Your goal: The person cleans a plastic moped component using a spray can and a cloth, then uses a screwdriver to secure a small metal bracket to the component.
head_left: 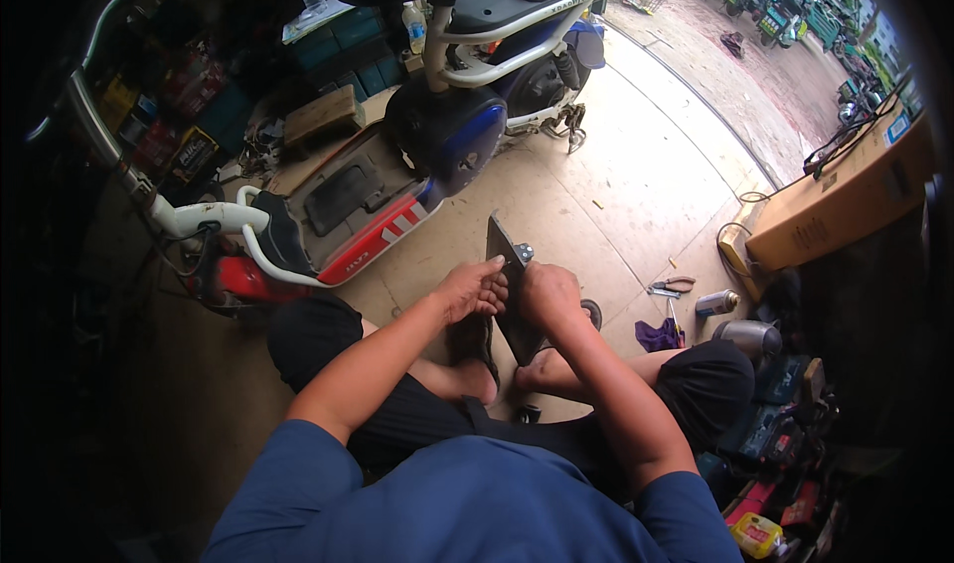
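Note:
Between my knees a thin dark flat panel [516, 317] stands on edge, tilted slightly. A small metal fitting with round holes or bolts [524, 251] sticks out near its top. My left hand [475, 291] is closed at the panel's left face, thumb laid against it and fingers curled. On the other side my right hand [550, 293] is closed in a fist against the panel, just below the fitting. Whatever else the right fingers may hold is hidden from view.
An electric scooter [373, 220] with a red and blue body stands ahead on the left. On the floor to the right lie pliers [679, 284], a spray can [717, 303] and a purple cloth [656, 335]. A large cardboard box [835, 205] leans at the far right.

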